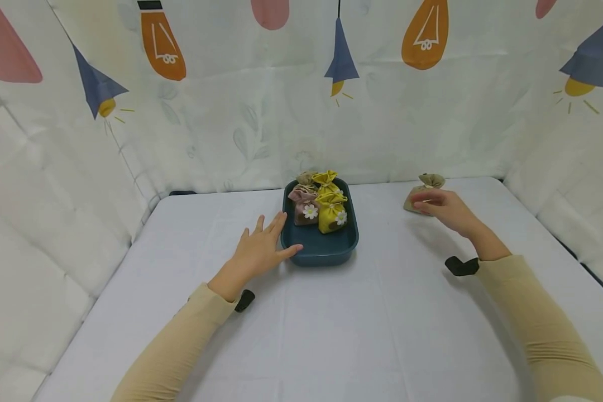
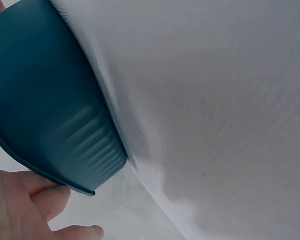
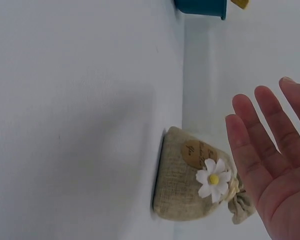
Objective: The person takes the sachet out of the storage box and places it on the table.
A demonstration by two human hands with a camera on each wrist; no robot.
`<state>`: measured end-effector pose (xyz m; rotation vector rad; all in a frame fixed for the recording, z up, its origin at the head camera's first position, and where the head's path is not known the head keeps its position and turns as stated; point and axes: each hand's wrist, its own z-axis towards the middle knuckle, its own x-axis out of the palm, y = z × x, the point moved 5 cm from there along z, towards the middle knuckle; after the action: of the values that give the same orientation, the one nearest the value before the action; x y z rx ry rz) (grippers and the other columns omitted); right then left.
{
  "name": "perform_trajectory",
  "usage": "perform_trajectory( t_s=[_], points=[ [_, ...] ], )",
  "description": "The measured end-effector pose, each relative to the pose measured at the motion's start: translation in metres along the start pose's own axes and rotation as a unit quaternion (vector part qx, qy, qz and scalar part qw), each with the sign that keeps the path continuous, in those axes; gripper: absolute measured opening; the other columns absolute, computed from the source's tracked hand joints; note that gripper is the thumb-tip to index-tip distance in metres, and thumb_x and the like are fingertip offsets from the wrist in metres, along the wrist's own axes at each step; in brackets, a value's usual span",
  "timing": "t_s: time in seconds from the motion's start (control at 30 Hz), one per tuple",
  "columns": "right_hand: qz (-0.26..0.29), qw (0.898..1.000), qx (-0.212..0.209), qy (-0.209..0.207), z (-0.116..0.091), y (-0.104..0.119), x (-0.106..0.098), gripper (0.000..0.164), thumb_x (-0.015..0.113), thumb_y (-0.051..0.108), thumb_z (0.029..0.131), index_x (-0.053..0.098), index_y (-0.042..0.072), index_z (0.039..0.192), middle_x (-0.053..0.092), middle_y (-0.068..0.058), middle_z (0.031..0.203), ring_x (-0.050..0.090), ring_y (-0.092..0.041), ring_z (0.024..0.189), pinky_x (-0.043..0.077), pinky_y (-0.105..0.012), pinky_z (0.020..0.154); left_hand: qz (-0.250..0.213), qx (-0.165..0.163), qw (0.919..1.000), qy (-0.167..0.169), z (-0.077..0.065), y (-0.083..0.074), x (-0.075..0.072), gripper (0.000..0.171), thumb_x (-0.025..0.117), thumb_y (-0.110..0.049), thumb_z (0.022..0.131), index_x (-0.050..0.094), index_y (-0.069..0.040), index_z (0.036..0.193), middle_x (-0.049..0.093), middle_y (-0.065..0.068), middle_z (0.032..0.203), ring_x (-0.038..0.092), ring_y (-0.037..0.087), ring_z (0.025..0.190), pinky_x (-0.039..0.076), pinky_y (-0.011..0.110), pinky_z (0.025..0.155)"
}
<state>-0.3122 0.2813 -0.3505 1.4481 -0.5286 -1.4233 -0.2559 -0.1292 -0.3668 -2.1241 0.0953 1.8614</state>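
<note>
Head view: left hand (image 1: 258, 251) at teal tray (image 1: 324, 259), right hand (image 1: 449, 211) beside beige pouch (image 3: 177, 182)

The person's left fingers spread against the tray's left rim. The right hand hovers, fingers extended and slightly parted, just beside the pouch on the white table (image 1: 341, 335).

My sleeves (image 1: 537, 312) are beige, the tub (image 1: 322, 259) teal, the bags (image 1: 330, 218) yellow, mauve and tan, their flowers (image 3: 213, 178) white, the desk (image 1: 331, 324) white, the backdrop (image 1: 291, 100) printed with orange bulbs (image 1: 425, 39), blue lamps (image 1: 341, 56).
</note>
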Motion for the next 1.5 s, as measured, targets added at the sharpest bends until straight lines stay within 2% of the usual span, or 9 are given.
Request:
perform_trajectory(
  t_s=[0.13, 0.4, 0.57, 0.77, 1.1, 1.5],
  points=[
    [0.018, 1.000, -0.012, 0.014, 0.003, 0.001, 0.009, 0.034, 0.062, 0.009, 0.104, 0.061, -0.011, 0.132, 0.064, -0.018, 0.127, 0.068, -0.008, 0.107, 0.054, -0.019, 0.090, -0.001, 0.002, 1.0000, -0.001, 0.001, 0.000, 0.000, 0.099, 0.048, -0.074, 0.096, 0.010, -0.016, 0.167, 0.012, 0.004, 0.171, 0.009, 0.044, 0.154, 0.015, 0.072, 0.116],
    [0.009, 0.998, -0.038, 0.044, 0.012, 0.005, 0.026, 0.030, 0.059, 0.002, 0.104, 0.062, -0.013, 0.129, 0.061, -0.030, 0.127, 0.068, -0.011, 0.105, 0.054, -0.020, 0.088, -0.002, 0.002, 1.0000, 0.000, 0.001, -0.001, 0.000, 0.099, 0.048, -0.074, 0.096, 0.010, -0.016, 0.167, 0.012, 0.004, 0.171, 0.008, 0.044, 0.154, 0.014, 0.072, 0.116],
    [0.000, 0.998, -0.038, 0.050, 0.013, 0.011, 0.034, 0.030, 0.059, 0.002, 0.104, 0.062, -0.012, 0.130, 0.062, -0.030, 0.129, 0.069, -0.018, 0.107, 0.054, -0.019, 0.089, -0.001, -0.001, 1.0000, 0.002, 0.001, -0.001, 0.000, 0.099, 0.048, -0.074, 0.096, 0.010, -0.017, 0.167, 0.012, 0.004, 0.171, 0.006, 0.043, 0.154, 0.015, 0.071, 0.116],
    [0.002, 0.998, -0.017, 0.056, 0.020, 0.016, 0.045, 0.030, 0.060, 0.005, 0.104, 0.063, -0.010, 0.130, 0.063, -0.028, 0.130, 0.068, -0.029, 0.111, 0.054, -0.021, 0.090, -0.001, -0.003, 1.0000, 0.004, 0.001, 0.000, 0.001, 0.099, 0.048, -0.074, 0.096, 0.010, -0.017, 0.167, 0.011, 0.003, 0.171, 0.007, 0.043, 0.154, 0.015, 0.071, 0.116],
    [0.005, 0.998, -0.033, 0.052, 0.027, 0.030, 0.059, 0.028, 0.061, 0.005, 0.103, 0.066, -0.008, 0.128, 0.065, -0.027, 0.128, 0.068, -0.031, 0.110, 0.056, -0.024, 0.090, -0.004, -0.002, 1.0000, 0.006, 0.002, -0.001, 0.000, 0.099, 0.048, -0.074, 0.096, 0.010, -0.017, 0.167, 0.011, 0.004, 0.171, 0.006, 0.043, 0.154, 0.015, 0.071, 0.116],
    [0.001, 0.997, -0.038, 0.066, 0.034, 0.047, 0.075, 0.029, 0.061, 0.010, 0.105, 0.067, -0.004, 0.129, 0.065, -0.026, 0.129, 0.065, -0.041, 0.113, 0.053, -0.050, 0.098, -0.002, -0.005, 1.0000, 0.006, 0.001, 0.000, 0.001, 0.099, 0.049, -0.073, 0.096, 0.009, -0.017, 0.167, 0.011, 0.003, 0.171, 0.006, 0.043, 0.155, 0.014, 0.071, 0.116]
  ],
)
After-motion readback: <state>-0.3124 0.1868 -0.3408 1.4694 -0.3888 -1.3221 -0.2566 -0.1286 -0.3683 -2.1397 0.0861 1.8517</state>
